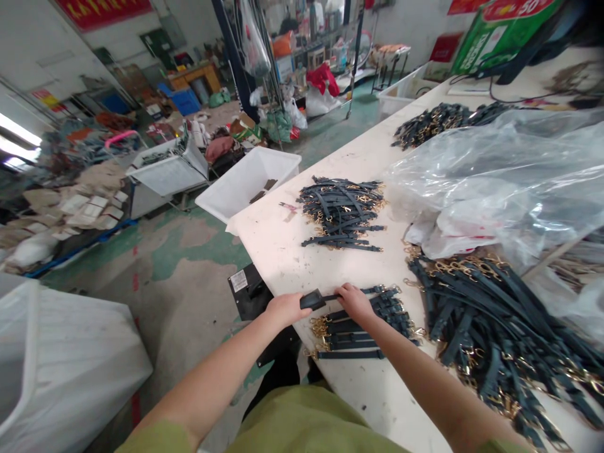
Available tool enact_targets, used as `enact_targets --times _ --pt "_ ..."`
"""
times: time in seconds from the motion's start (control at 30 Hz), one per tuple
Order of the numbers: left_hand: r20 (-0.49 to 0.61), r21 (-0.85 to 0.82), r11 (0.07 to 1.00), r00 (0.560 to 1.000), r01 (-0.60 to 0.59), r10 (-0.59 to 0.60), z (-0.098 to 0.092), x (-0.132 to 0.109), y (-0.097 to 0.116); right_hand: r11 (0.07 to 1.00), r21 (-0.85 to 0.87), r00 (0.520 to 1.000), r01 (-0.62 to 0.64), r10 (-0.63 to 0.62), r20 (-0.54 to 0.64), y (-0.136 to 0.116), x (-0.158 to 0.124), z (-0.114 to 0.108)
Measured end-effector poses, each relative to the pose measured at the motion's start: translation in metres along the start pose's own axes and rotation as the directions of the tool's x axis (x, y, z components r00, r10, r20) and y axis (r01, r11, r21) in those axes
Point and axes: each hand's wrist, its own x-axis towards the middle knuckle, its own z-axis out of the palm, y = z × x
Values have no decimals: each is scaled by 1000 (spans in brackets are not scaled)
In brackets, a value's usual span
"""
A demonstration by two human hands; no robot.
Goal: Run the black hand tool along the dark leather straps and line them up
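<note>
Seemingly we're midway: dark-blue straps with brass-coloured clips (350, 345) lie by the near edge of the bench (274, 251); just beyond, our left hand (285, 308) grips a flat black piece (313, 300), our right hand (355, 304) a slim dark strap (330, 297); the farther dark-blue strap pile (340, 204) may be finished or waiting.

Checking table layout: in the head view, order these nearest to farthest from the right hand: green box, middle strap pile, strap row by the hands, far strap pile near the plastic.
From the right hand:
1. Strap row: right by it.
2. Middle strap pile: straight beyond.
3. Far strap pile: farther up, rightward.
4. Green box: top right.
</note>
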Motion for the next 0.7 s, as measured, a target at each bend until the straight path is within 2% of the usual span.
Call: enact_targets --times 0.17,0.27,0.37,0.47,0.53,0.6,0.7 --pt "-22 34 999 999 -35 35 7 1 3 1000 15 1000 -7 7 9 2 3 -2" --pt "1 -5 1000 1000 -27 27 7 4 4 1000 0 999 -7 7 38 0 4 -6" --pt "16 -73 997 1000 -15 16 3 -4 -10 996 -88 999 35 -32 35 -2 3 -10" --pt "-15 -94 996 1000 0 -1 -1 -25 -32 972 -202 992 118 -125 -23 -2 -5 -9" --pt "-10 -77 997 1000 14 -15 -1 -37 -40 967 -219 990 131 -141 -31 -1 -10 -6" --pt "5 -61 998 1000 19 -19 2 -41 -37 974 -195 993 116 -120 -11 1 -13 -2" --pt "15 -70 997 1000 -8 9 7 -27 -19 987 -138 997 80 -79 8 2 -11 1"
